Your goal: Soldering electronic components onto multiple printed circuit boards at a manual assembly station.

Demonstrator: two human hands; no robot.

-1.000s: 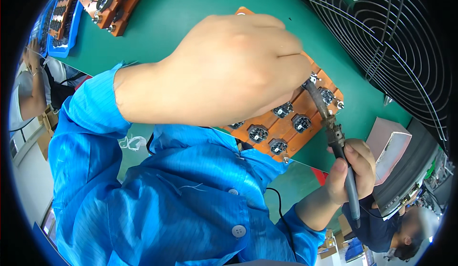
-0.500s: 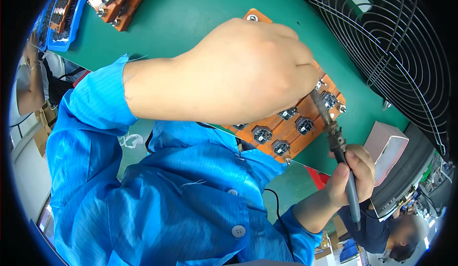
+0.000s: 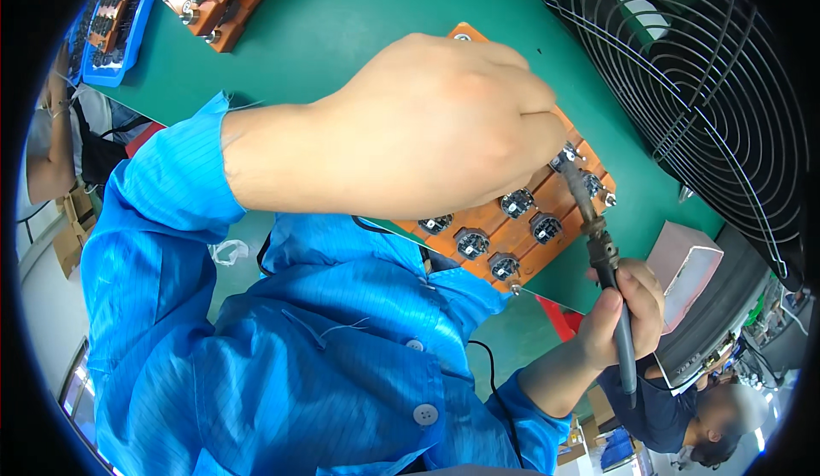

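An orange fixture board lies on the green bench, with several round black components seated in it. My left hand is closed over the far part of this board. Its fingertips are turned away from view, so whatever they pinch is hidden. From the right, my right hand grips a soldering iron by its dark handle. The iron slants up and left, and its tip ends over the board close beside my left fingers. Whether the tip touches a component cannot be made out.
A black wire-grille fan stands at the far right, with a pinkish box nearer. More orange fixtures and a blue tray of parts occupy the far left. Co-workers sit at the left and lower right.
The soldering iron's tip has shifted slightly left and away from me, closer to my left fingers. My left hand stays closed in nearly the same place over the board.
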